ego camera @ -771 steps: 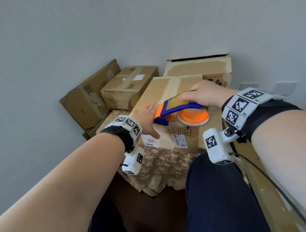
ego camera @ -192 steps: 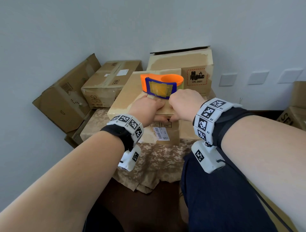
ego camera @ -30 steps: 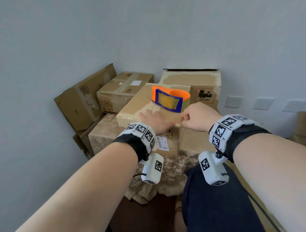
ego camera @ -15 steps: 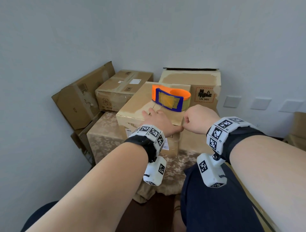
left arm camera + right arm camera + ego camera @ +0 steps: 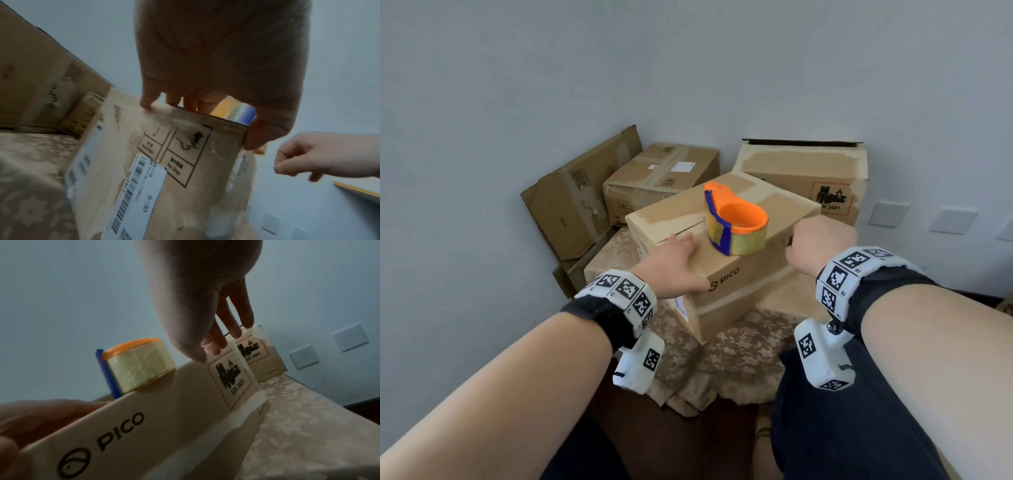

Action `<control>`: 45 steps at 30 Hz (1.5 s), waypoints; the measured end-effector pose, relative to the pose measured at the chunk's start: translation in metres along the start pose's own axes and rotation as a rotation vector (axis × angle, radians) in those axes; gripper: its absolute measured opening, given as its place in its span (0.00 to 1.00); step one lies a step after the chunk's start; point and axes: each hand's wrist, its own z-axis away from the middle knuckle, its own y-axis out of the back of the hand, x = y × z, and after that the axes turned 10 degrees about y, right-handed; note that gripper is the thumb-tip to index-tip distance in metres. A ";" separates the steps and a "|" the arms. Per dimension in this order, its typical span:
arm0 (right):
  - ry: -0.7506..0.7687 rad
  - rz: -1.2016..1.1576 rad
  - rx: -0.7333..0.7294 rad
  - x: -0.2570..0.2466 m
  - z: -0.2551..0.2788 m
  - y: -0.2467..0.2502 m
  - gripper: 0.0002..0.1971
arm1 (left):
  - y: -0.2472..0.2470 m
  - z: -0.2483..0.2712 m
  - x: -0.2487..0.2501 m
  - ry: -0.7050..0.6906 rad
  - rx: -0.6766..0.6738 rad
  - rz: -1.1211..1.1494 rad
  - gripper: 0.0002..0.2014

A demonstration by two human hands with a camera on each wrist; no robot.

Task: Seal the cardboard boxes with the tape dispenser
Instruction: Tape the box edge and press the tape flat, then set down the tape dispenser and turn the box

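A brown cardboard box (image 5: 739, 284) marked PICO stands on the cloth-covered table (image 5: 750, 353), one corner pointing at me. The orange and blue tape dispenser (image 5: 738, 221) lies on its top, held by neither hand. My left hand (image 5: 674, 257) lies on the near corner, fingers flat on the top and thumb against the side. In the left wrist view the left hand (image 5: 205, 65) reaches over the box (image 5: 164, 162). My right hand (image 5: 822, 240) grips the right corner. In the right wrist view its thumb and fingers (image 5: 232, 331) sit either side of that corner, near the dispenser (image 5: 139, 366).
Behind stand an open-topped box with a UN 3481 label (image 5: 801, 178) and a taped box (image 5: 661, 181). A flattened box (image 5: 571, 205) leans on the left wall. Wall plates (image 5: 887, 214) are at the right. My leg (image 5: 842, 428) is below the table edge.
The box has turned clockwise under both hands, dispenser riding on it; its barcode face now points left and the PICO side faces me. My right hand moved out to the right corner.
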 end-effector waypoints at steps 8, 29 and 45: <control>-0.051 -0.118 0.057 -0.002 -0.003 0.002 0.21 | 0.020 -0.004 -0.047 0.126 -0.046 0.211 0.35; -0.382 -0.241 -0.250 0.040 0.011 0.004 0.24 | 0.013 -0.045 -0.008 0.168 0.195 0.209 0.24; -0.030 -0.317 -0.122 0.005 0.018 0.020 0.10 | -0.005 -0.055 0.033 0.211 0.114 0.234 0.31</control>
